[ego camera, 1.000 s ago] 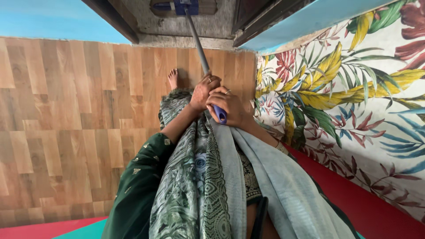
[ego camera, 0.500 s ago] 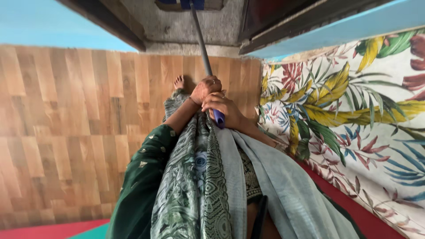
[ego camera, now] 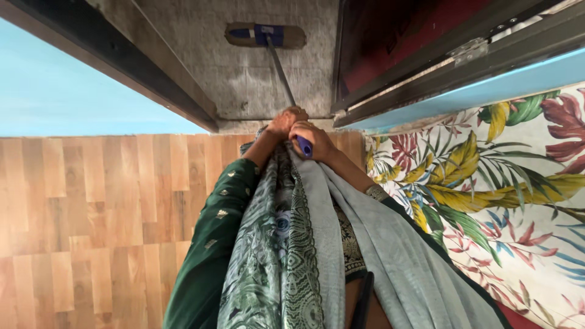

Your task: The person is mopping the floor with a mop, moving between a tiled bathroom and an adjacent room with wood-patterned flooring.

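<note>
Both my hands grip a mop handle [ego camera: 281, 70], a grey pole with a blue end grip. My left hand [ego camera: 284, 122] is closed around the pole a little further down it. My right hand [ego camera: 311, 137] holds the blue grip end just behind. The flat mop head [ego camera: 265, 35], blue bracket on a tan pad, rests on the grey concrete floor [ego camera: 244, 79] beyond the doorway, straight ahead of me. My green patterned clothing and a pale blue-grey scarf hang below my arms.
Wood-pattern flooring [ego camera: 91, 201] lies to the left and below. A dark door frame [ego camera: 122, 73] runs diagonally at upper left, an open dark door [ego camera: 426, 49] at upper right. A floral-print sheet [ego camera: 499, 183] covers the right side. A blue wall [ego camera: 55, 91] is at the left.
The mop head has been pushed out onto the concrete past the threshold. My hands have moved forward toward the doorway, and my view has shifted forward, hiding my bare foot.
</note>
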